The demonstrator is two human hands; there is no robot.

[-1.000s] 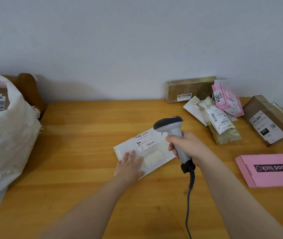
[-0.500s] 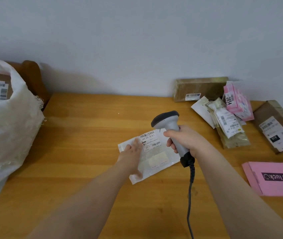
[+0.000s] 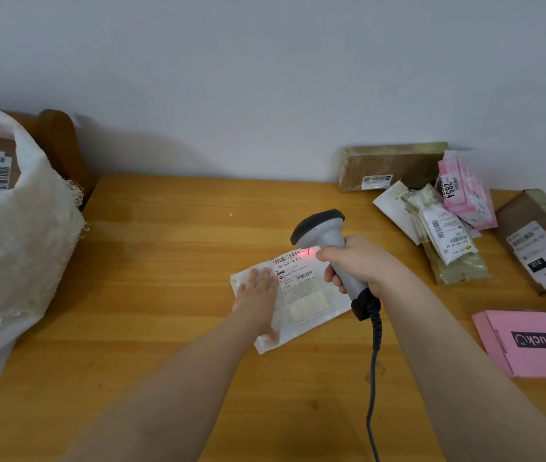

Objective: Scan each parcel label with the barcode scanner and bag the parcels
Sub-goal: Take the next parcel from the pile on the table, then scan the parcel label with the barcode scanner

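Note:
A flat white parcel (image 3: 304, 305) lies on the wooden table (image 3: 165, 278), its printed label facing up. My left hand (image 3: 258, 295) presses flat on the parcel's left part, fingers straight. My right hand (image 3: 358, 265) grips the handle of a grey barcode scanner (image 3: 323, 235), whose dark head hangs over the label's top right corner. A red glow shows on the label's barcode under the scanner head. The scanner's cable runs down toward the near edge of the table.
A large white woven bag (image 3: 15, 235) stands at the left with a labelled box inside. At the right lie a brown box (image 3: 388, 165), several small labelled packets (image 3: 444, 235), a pink packet (image 3: 468, 191), a cardboard box (image 3: 541, 241) and a pink "good luck" box (image 3: 538, 341).
A red scan light has come on over the label's barcode. My left hand shifted up along the parcel's left side. The scanner stays over the label.

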